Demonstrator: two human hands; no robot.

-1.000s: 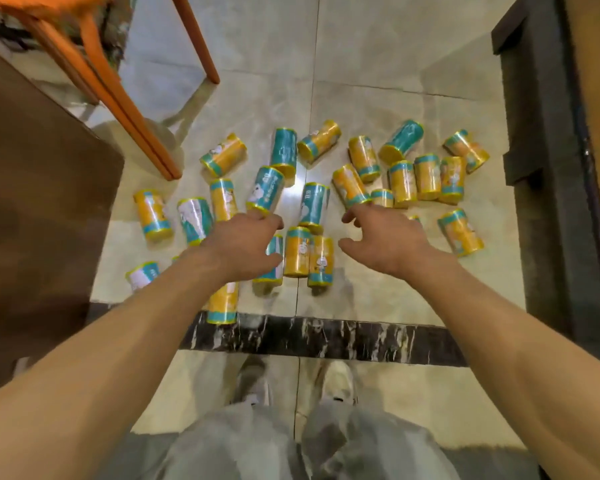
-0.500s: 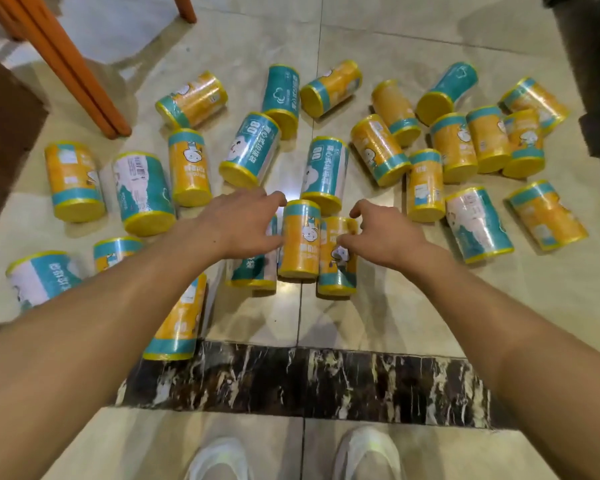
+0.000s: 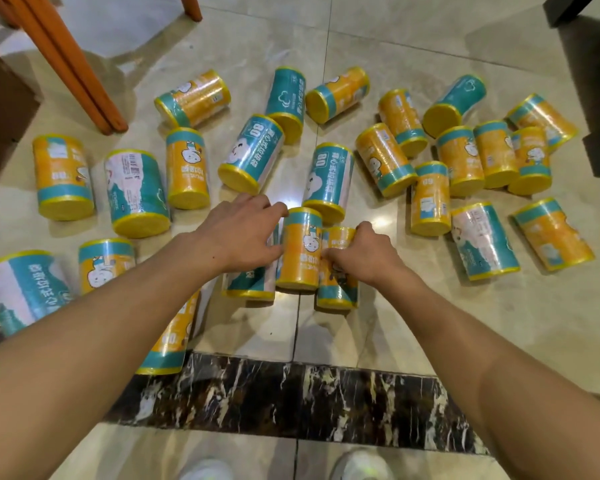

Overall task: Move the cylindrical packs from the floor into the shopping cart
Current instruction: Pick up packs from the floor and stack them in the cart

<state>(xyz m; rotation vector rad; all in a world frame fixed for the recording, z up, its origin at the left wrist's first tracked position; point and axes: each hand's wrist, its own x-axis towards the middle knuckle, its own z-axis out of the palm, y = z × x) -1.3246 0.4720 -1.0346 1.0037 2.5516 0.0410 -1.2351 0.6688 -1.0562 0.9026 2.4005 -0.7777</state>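
Head view, looking down at a glossy tiled floor [image 3: 430, 323] strewn with cylindrical packs in yellow and teal wrap. Three packs bunched side by side at the middle: a teal pack [image 3: 252, 282] on the left, an orange pack [image 3: 300, 251] in the centre, another orange pack [image 3: 338, 289] on the right. Left hand [image 3: 238, 233] laid over the teal pack with fingers curled toward the central orange pack, thumb tip touching its side. Right hand [image 3: 364, 254] curled round the right-hand orange pack, thumb against the central one. Hands close together, only the central pack between them. Cannot tell whether any pack is lifted clear of the tile. Remaining packs lying in a loose arc beyond and beside the hands, a tall teal pack [image 3: 328, 181] just past the fingertips, a dense cluster at upper right, a large one [image 3: 18, 289] at the far left edge under the left forearm. Orange chair legs [image 3: 73, 67] at upper left. Dark marble strip [image 3: 291, 400] across the floor nearer the body, white shoes [image 3: 361, 467] at the bottom edge.
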